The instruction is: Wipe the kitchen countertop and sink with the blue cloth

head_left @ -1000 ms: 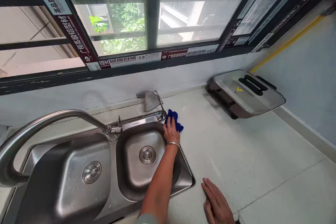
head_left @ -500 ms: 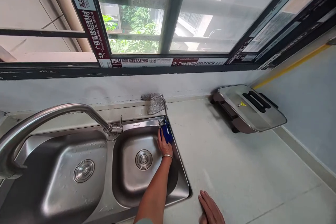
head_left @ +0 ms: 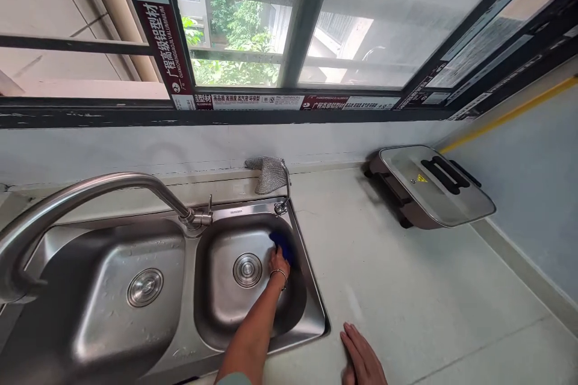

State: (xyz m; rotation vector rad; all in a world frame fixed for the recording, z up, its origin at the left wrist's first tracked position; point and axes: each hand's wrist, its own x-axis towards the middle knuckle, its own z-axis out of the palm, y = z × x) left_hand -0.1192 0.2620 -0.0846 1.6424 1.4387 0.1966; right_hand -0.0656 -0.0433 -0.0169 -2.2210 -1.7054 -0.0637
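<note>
Left hand (head_left: 279, 263) grips blue cloth (head_left: 282, 242) in smaller basin (head_left: 221, 289); right hand (head_left: 361, 356), fingers extended, on tabletop (head_left: 388, 289). Cloth could slip toward drain (head_left: 247, 270) if grip loosens.

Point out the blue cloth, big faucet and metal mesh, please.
Blue cloth (head_left: 284, 244), head view: its visible middle.
Big faucet (head_left: 120, 180), head view: top of curved spout.
Metal mesh (head_left: 271, 177), head view: middle of wider part.

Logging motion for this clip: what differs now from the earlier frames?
The left hand has carried the blue cloth from the counter beside the sink's far right corner, over the rim, down into the right basin. It kept the cloth throughout. The right hand stayed on the counter; the lidded appliance stayed put.
</note>
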